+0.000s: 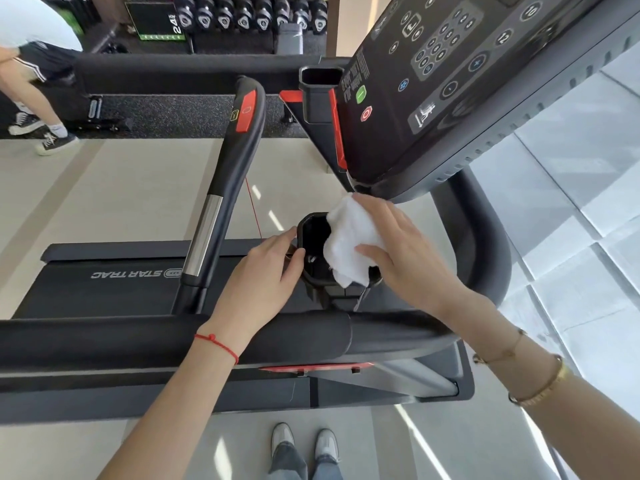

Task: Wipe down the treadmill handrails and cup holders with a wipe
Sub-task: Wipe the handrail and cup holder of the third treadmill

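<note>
A black cup holder (313, 251) hangs under the treadmill console, in the middle of the head view. My left hand (266, 275) grips its left rim, thumb hooked over the edge. My right hand (398, 251) presses a crumpled white wipe (349, 240) onto the holder's right rim, and part of the wipe drapes inside. A second cup holder (320, 88) sits farther off, beside the console. The padded black side handrail (138, 336) runs across under my forearms. A centre handrail (228, 174) with a chrome section and red button reaches away on the left.
The console panel (450, 74) with its buttons slopes over the upper right. The treadmill belt (104, 289) lies below the rails. A person's legs and dark sneakers (45, 133) stand at the far left. A dumbbell rack (249, 19) lines the back. My feet (304, 441) are on the floor.
</note>
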Tool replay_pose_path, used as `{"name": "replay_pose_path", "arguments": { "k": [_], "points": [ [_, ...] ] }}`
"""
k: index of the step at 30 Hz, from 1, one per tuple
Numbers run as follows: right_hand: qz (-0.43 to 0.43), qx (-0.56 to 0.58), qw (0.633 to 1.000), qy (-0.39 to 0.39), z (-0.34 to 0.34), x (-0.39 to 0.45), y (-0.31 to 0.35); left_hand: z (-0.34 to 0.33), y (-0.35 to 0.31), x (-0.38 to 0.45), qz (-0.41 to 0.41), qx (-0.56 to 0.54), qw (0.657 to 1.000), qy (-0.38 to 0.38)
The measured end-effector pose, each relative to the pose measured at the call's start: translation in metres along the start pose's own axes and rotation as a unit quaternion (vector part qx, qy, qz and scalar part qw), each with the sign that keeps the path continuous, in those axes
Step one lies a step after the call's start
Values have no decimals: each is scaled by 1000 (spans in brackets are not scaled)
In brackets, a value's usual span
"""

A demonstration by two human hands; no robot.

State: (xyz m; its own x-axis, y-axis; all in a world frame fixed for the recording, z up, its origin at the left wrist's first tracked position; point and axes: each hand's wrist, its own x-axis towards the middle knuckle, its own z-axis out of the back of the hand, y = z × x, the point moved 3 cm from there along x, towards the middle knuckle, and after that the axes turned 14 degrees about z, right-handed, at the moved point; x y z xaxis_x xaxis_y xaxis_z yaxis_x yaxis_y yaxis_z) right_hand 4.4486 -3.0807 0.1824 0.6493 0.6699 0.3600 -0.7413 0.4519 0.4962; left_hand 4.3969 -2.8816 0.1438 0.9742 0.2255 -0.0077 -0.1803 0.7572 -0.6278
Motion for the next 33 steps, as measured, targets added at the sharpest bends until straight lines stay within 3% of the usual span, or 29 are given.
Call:
{"name": "replay_pose_path", "arguments": {
  "k": [5,9,14,19,26,33],
  "points": [
    [57,-158,981,96,-28,50,-13,1,-1,-1,-1,5,1000,0],
    [103,-153,975,120,-40,63,-6,0,1,0,3,12,1000,-6],
    [60,-135,984,103,-13,29,-26,-1,1,0,-1,7,1000,-5],
    [84,-165,974,134,-36,59,-11,-1,1,1,0,19,1000,-10],
    [-7,-102,994,46,-15,21,-13,0,1,0,-7,7,1000,-4],
    [-72,-103,991,-39,-28,-19,11,1,0,-1,-12,11,1000,5]
  ]
}}
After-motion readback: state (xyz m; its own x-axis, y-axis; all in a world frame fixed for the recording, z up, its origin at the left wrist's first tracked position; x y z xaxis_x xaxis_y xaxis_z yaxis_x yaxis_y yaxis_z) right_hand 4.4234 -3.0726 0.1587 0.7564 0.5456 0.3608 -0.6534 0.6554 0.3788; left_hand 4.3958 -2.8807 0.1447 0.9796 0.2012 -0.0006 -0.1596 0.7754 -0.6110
